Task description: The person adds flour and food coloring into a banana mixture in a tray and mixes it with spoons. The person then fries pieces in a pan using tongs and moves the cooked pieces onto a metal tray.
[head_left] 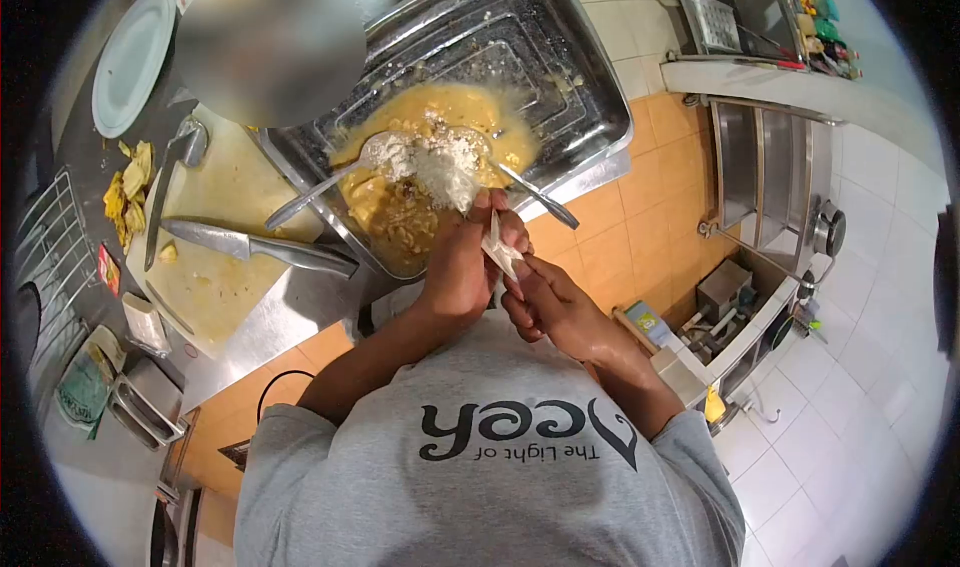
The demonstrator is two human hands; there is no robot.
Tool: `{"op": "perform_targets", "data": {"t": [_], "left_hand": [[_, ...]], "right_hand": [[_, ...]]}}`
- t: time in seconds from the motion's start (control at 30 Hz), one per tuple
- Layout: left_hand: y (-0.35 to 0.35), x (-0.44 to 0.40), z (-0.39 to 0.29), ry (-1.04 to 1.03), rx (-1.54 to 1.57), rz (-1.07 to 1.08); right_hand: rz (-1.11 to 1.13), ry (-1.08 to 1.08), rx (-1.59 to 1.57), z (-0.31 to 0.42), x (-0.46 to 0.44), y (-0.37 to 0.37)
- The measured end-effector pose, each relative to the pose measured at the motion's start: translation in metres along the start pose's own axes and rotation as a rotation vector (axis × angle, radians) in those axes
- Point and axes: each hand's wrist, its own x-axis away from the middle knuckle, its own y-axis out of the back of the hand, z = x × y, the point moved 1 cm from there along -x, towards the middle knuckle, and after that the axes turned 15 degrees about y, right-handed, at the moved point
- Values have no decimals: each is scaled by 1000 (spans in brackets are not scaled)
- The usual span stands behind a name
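Both hands are closed on a small plastic bag (502, 251) above the near edge of a metal tray. My left hand (465, 262) grips it at the side toward the tray. My right hand (560, 307) pinches its whitish, crumpled end. Just beyond my left fingers is a clump of white powder (448, 172); I cannot tell how much of it is inside the bag. Yellow, lumpy mash (400, 212) lies in the metal tray (590, 117). Two spoons rest in the mash: the left spoon (305, 199) and the right spoon (545, 202), their handles toward me.
A knife (260, 245) lies across a cutting board (215, 287) on the left, near a dark long-handled tool (168, 187). Yellow peels (130, 187) and a white oval plate (133, 62) are farther left. A wire rack (45, 257) stands at the left edge.
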Motion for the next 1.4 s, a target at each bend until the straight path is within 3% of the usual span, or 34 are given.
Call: {"op": "perform_targets", "data": {"t": [0.1,0.3,0.4,0.43,0.53,0.63,0.73,0.87,0.97,1.17,1.4], "left_hand": [[-4,-3,-5,28,157,6],[-5,-7,-19,117,95,0],[8,-12,-23,151,26,152],[7,-13,-22,170,18,85],[11,-20,-28,282,38,291],[0,-13,-25,342,48,155],[-12,-4,-21,227,15,220],[-14,-4,-19,93,97,5],[-8,-6,-14,-1,-27,-98],[-21,-5,-21,88,126,-157],[-8,0,-27,158,91,-75]], "right_hand": [[0,21,100,3,0,1],[-20,45,140,10,2,2],[37,29,152,17,2,4],[49,32,192,16,2,4],[19,4,138,8,2,8],[-15,-26,-5,3,0,17],[-36,-13,-38,2,-2,21],[-42,25,-2,9,-10,13],[-29,3,20,5,-8,9],[-25,106,114,-1,-4,5],[50,92,205,-7,-3,2]]}}
